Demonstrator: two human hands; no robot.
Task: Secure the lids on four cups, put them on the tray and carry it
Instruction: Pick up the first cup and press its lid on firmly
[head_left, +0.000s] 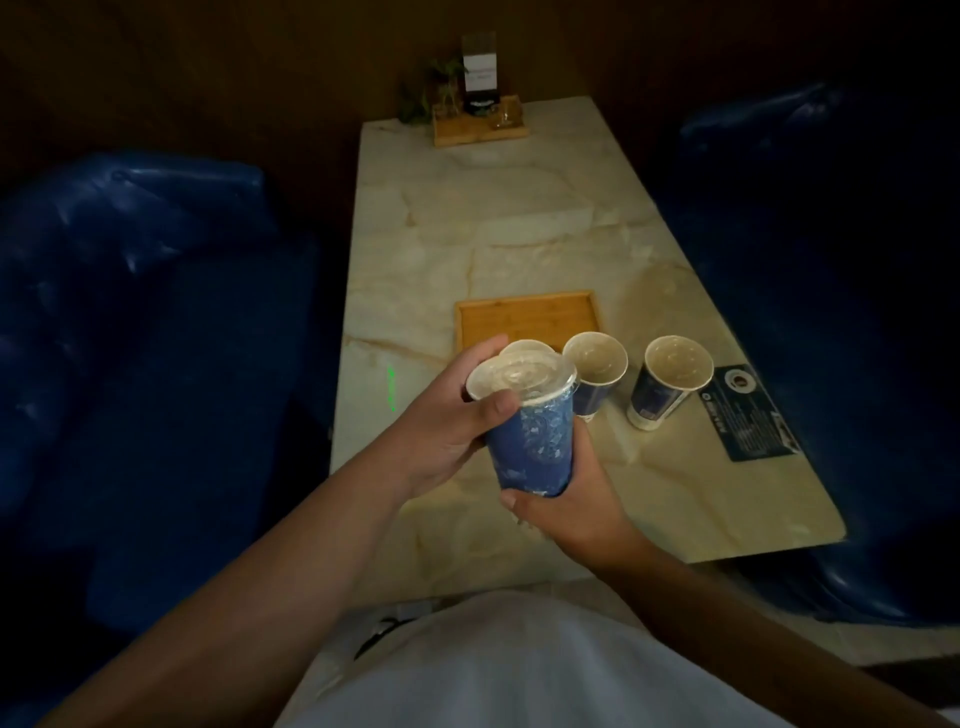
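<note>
Lidding step, first cup by the look of it. Blue patterned paper cup (532, 452) is held up off the marble-patterned worktop (519, 218), tilted toward the camera. Right hand (571, 504) is wrapped around its base from below. Left hand (447, 415) is closed on the rim side, thumb pressing the edge of the clear plastic lid (522, 376) that sits on top. Lid looks seated on the near side; the far side is hidden by the fingers and the light is poor, so I can't tell if it has snapped all round.

Status of the rest:
- Two open blue paper cups stand on the worktop just right of the hands: the nearer open cup (597, 374) and the far-right open cup (670, 382). No lids on either.
- A fourth cup rim (527, 347) shows just behind the held one, mostly hidden. Lidded or not, I can't tell.
- Square wooden tray (524, 317) lies just beyond the cups with nothing on it.
- No spare lids visible anywhere.

Progress estimate: early, nothing on the tray yet.

Next move needs: thumb pressure walked around the whole rim while the right hand keeps the base steady, then the cup levelled and set on the tray, toward a far corner so three more fit. Risk: squeezing the paper wall ovalises the rim and pops the lid back off.
</note>
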